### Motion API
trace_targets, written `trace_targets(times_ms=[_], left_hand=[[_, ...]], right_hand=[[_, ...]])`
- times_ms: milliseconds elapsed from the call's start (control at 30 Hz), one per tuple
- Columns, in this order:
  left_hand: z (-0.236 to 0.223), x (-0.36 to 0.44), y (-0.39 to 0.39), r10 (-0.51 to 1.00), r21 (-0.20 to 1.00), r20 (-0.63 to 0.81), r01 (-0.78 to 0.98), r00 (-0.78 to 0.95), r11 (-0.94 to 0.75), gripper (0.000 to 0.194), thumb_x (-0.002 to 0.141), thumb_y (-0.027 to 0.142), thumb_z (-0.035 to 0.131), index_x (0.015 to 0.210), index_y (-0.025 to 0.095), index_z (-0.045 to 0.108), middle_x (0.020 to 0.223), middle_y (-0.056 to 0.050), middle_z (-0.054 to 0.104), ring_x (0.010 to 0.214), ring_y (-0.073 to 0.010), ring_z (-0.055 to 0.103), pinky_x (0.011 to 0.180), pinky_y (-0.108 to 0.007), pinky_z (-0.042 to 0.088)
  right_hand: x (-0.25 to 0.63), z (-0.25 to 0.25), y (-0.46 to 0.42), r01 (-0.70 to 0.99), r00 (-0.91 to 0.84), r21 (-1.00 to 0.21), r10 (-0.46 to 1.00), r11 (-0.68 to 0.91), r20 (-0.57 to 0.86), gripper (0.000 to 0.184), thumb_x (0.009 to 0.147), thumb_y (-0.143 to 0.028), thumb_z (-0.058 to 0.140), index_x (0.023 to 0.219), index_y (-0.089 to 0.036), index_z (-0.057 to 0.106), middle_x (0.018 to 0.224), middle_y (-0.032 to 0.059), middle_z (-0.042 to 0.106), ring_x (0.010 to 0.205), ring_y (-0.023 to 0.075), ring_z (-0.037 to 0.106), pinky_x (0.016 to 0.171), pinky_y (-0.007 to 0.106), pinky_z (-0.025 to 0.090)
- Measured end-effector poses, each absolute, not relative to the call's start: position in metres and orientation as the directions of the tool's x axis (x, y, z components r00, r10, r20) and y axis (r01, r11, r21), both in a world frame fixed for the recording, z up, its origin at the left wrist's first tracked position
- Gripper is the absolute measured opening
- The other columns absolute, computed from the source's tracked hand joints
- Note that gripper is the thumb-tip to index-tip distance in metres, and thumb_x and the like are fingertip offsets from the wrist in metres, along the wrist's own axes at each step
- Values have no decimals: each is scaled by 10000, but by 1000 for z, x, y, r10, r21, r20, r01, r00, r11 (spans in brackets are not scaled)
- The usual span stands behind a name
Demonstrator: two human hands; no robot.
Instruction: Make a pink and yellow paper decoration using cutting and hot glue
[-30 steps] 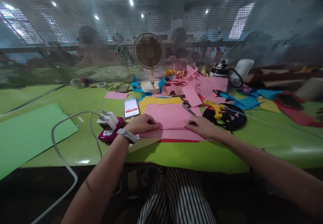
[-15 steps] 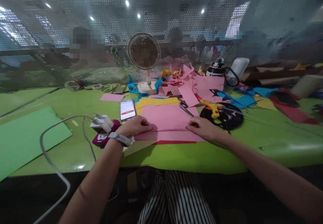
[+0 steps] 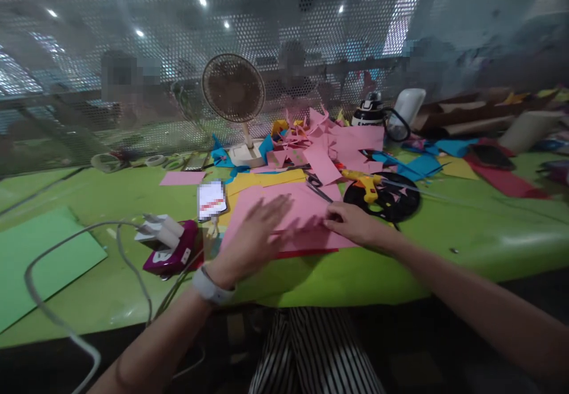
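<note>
A pink paper sheet [image 3: 306, 204] with a fold along its near side lies in front of me. Over its left part my left hand [image 3: 255, 237] is spread flat, fingers stretched out and slightly blurred; a pale watch band is on that wrist. At the right end of the fold, my right hand [image 3: 353, 222] pinches the paper with curled fingers. Scissors [image 3: 319, 189] rest on the sheet's far right part, close to my right hand. Yellow paper [image 3: 267, 179] sticks out beyond the sheet, and a red edge [image 3: 306, 253] shows under its near side.
A yellow glue gun [image 3: 368, 185] lies on a black round tray [image 3: 406, 204] at right. Left are a phone [image 3: 212, 199], a purple power strip [image 3: 175, 255] with cables, and green card [image 3: 44, 258]. Behind stand a fan [image 3: 233, 89] and pink paper pieces [image 3: 326, 160].
My left hand has let go of the fold's left end, opened, and moved right over the sheet. My right hand stays at the right end. The view has shifted slightly.
</note>
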State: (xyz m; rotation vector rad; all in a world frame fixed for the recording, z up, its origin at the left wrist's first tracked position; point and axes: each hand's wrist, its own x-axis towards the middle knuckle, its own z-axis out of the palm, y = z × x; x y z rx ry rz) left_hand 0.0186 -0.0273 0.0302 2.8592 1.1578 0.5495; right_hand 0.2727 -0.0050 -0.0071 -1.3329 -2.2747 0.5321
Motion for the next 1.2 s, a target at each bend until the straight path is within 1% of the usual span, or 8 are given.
trace_targets(times_ms=[67,133,167,300,467,667,967,1200], left_hand=[[22,32,-38,597,81,196,594,778,-800,704,889,560,379,1451,233,112,1519,-75,170,1391,-234,142,1127,-452,74],[14,37,-43,595,73,124,590,794,-804,811,864,621,356,1460,212,-11,1528,-95,76,1399,-251,66,1125,-475,15],[10,38,-44,603,72,98,599,792,-798,818,864,626,346,1460,209,-29,1528,-99,56,1399,-258,49,1121,-485,2],[4,34,-39,615,81,69,610,786,-788,791,870,622,338,1464,217,6,1526,-92,73,1397,-275,54,1119,-494,4],[5,35,-36,630,99,14,626,776,-773,775,873,636,295,1464,206,40,1525,-88,81,1397,-251,66,1125,-449,36],[8,38,-38,647,98,-32,647,762,-756,769,860,666,265,1460,216,94,1523,-84,91,1397,-254,65,1122,-461,39],[8,38,-40,667,82,-38,668,744,-740,774,851,687,233,1462,238,73,1523,-61,85,1398,-242,74,1125,-450,51],[7,38,-39,657,83,-20,656,753,-750,769,848,692,227,1460,259,58,1523,-55,82,1398,-256,63,1115,-481,60]], right_hand=[[272,-8,-4,714,-424,-531,886,456,191,106,813,-230,553,730,-169,580,758,41,597,692,162,527,610,262,373],[272,-9,-4,718,-415,-530,889,452,196,121,819,-244,555,725,-170,574,753,42,593,692,163,524,610,263,371],[272,-9,-4,719,-412,-529,890,450,198,127,823,-248,552,725,-170,571,750,41,592,690,163,522,607,263,370],[271,-7,-5,721,-414,-527,889,450,193,125,824,-241,552,724,-169,573,746,38,584,680,160,516,599,263,368],[275,-4,-4,725,-433,-515,884,457,175,149,824,-269,567,718,-167,586,743,40,579,683,161,523,607,265,370],[282,-6,1,751,-440,-477,884,457,155,166,810,-277,571,687,-168,585,723,37,563,678,163,512,614,269,361],[290,3,-4,780,-453,-422,882,461,126,197,830,-292,540,688,-162,580,737,40,555,708,162,503,633,265,353],[292,6,-4,768,-484,-410,865,492,130,176,821,-271,549,694,-155,590,738,41,554,714,166,499,639,271,348]])
